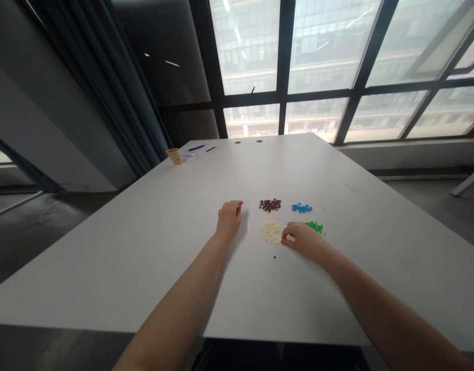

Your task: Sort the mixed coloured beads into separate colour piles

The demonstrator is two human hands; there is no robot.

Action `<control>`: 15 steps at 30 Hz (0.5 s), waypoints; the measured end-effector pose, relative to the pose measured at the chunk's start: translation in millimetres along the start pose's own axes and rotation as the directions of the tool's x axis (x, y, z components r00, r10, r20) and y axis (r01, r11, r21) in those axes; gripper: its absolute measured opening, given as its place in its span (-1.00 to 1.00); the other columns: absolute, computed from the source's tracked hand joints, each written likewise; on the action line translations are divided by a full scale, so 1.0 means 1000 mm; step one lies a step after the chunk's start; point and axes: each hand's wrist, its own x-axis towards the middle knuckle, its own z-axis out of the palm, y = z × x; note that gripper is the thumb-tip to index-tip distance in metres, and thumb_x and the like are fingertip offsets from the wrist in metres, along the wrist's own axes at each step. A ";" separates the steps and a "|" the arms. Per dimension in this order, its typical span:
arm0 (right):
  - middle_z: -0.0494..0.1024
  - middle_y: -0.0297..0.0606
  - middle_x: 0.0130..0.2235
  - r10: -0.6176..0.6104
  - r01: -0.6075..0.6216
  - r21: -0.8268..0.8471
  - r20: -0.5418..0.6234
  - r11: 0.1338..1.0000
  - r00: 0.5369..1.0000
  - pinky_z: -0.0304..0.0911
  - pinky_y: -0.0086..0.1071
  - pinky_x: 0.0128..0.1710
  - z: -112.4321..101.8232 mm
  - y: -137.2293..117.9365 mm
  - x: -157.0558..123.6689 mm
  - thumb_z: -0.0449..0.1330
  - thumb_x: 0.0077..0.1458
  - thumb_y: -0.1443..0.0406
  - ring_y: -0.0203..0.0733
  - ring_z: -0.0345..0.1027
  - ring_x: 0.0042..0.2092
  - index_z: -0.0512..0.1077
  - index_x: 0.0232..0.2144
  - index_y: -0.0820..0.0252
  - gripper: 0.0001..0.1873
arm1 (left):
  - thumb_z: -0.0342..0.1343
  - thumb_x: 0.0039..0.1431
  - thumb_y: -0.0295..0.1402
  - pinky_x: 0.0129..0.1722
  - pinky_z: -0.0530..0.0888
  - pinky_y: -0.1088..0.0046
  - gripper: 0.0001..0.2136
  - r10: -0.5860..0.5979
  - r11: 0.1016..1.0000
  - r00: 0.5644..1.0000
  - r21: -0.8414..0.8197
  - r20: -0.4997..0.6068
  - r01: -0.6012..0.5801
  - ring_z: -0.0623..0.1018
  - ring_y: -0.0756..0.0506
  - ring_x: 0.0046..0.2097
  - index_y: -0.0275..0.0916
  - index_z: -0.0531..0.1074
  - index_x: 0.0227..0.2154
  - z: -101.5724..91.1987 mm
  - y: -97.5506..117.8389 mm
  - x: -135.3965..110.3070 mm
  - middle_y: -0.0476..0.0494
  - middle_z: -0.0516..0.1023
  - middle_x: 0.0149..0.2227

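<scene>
Four small heaps of beads lie on the white table: dark brown beads, blue beads, pale yellow beads and green beads. My right hand rests on the table between the yellow and green heaps, its fingertips pinched together at the edge of the yellow heap. My left hand lies on the table left of the brown heap, fingers curled, nothing visible in it. A single dark bead lies in front of the yellow heap, and a lone yellow bead lies right of the blue heap.
A small tan cup and papers with a blue pen sit at the table's far left corner. Large windows run behind the table, a dark curtain hangs at the left.
</scene>
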 end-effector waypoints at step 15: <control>0.45 -0.24 -0.44 0.064 -0.067 -0.015 -0.154 0.998 0.986 0.12 -0.39 -0.37 -0.008 0.009 0.002 0.09 0.01 0.17 -0.26 0.27 -0.40 0.46 -0.54 0.15 -0.75 | -0.14 0.05 -0.55 -0.09 0.31 0.33 -0.68 -0.217 0.971 0.975 -0.090 0.053 0.221 0.48 -0.08 -0.14 -0.23 0.36 -0.15 0.015 -0.046 0.013 -0.22 0.53 -0.20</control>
